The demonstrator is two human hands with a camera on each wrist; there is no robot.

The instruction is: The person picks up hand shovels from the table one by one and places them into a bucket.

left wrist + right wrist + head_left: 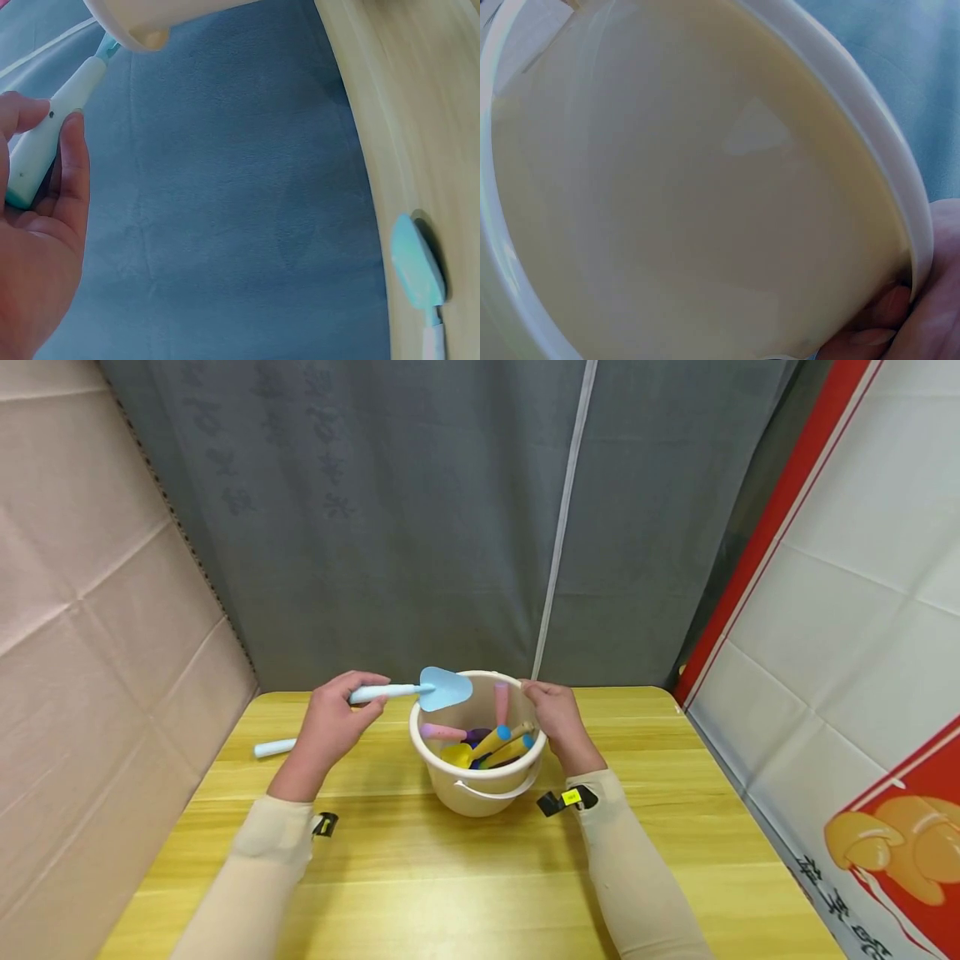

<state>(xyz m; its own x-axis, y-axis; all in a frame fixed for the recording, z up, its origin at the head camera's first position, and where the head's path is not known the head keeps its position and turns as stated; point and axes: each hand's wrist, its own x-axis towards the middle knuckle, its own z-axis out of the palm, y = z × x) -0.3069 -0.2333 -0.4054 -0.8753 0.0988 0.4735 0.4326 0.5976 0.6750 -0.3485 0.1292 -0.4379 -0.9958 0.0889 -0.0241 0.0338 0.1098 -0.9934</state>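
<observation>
My left hand [333,718] holds a small trowel by its pale handle, thumb and fingers pinching it. The trowel's light blue blade [445,689] reaches out over the left rim of a cream bucket [450,789]. On the bucket's right side, my right hand [553,714] grips the rim, with fingertips [874,337] curled inside the wall. Several tools lie in the bucket, among them an upright pink handle [501,702], a yellow handle with a blue end [491,742] and a yellow scoop [456,755].
A second light blue trowel [416,262] lies on the wooden table [420,893], left of my left hand. The bucket's handle [495,793] hangs down at its front. A grey curtain [390,527] stands behind the table, with pale panels at both sides.
</observation>
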